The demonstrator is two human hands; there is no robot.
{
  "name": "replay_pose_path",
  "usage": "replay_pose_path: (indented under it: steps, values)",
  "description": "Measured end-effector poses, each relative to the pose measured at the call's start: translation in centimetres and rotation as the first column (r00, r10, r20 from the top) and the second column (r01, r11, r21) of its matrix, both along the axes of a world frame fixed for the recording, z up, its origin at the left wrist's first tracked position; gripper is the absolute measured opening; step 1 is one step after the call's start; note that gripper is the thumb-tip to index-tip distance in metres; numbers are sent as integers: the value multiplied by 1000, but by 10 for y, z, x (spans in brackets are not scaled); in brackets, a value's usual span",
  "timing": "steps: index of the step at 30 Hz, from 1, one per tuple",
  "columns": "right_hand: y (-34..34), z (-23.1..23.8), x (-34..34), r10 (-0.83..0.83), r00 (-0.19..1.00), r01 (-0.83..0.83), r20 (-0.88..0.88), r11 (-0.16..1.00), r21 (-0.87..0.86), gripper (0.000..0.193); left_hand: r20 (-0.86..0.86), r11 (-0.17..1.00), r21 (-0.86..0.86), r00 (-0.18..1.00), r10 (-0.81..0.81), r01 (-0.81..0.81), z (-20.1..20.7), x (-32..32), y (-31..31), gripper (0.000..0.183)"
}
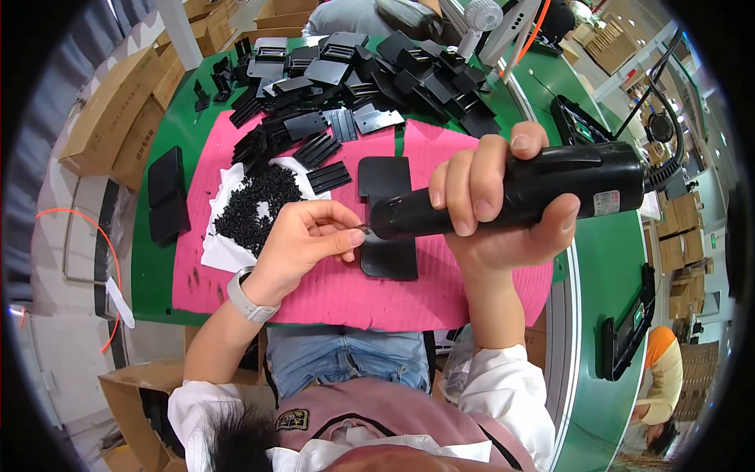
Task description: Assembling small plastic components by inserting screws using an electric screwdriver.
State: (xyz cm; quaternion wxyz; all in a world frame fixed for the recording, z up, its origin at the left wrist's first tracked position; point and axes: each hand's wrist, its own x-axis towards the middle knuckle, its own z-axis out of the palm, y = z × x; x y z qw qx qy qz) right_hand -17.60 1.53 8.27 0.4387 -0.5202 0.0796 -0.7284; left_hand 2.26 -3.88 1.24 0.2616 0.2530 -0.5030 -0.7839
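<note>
My right hand [503, 197] is wrapped round a black electric screwdriver [582, 185], held nearly level with its nose pointing left. At that nose, my left hand [314, 232] pinches a small screw [364, 228] between thumb and fingertips; the fingers partly hide it. Under the nose, a flat black plastic part [385, 177] with rounded corners lies on the pink foam mat [440, 303], its middle covered by the tool. Left of my left hand, many small black screws [255, 208] are heaped on a white cloth [220, 256].
Black plastic brackets and plates [330, 71] crowd the far side of the green table [149, 275]. Another black part [167, 197] rests at the left edge. A small white fan [481, 16] stands at the back. The screwdriver's cable [668, 169] runs off right. Cardboard boxes [118, 118] stand left.
</note>
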Motion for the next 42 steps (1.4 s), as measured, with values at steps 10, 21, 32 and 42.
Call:
replay_pose_path:
  steps: [10, 21, 32, 42]
  values:
    - [-5, -5, 8, -26, 999, 30, -38, 993, 116, 51, 89, 973, -221, 992, 91, -70, 2, -5, 5, 12]
    - [-9, -6, -4, -44, 979, 25, 198, 995, 99, 44, 15, 990, -109, 996, 87, -85, 2, 0, 1, 14]
    - [-7, -11, 1, -62, 989, 49, 137, 994, 98, 43, 44, 984, -154, 994, 95, -87, -1, -2, 4, 15]
    - [-6, -15, 3, -63, 992, 52, 106, 994, 98, 45, 45, 988, -133, 995, 87, -81, -5, 0, 2, 15]
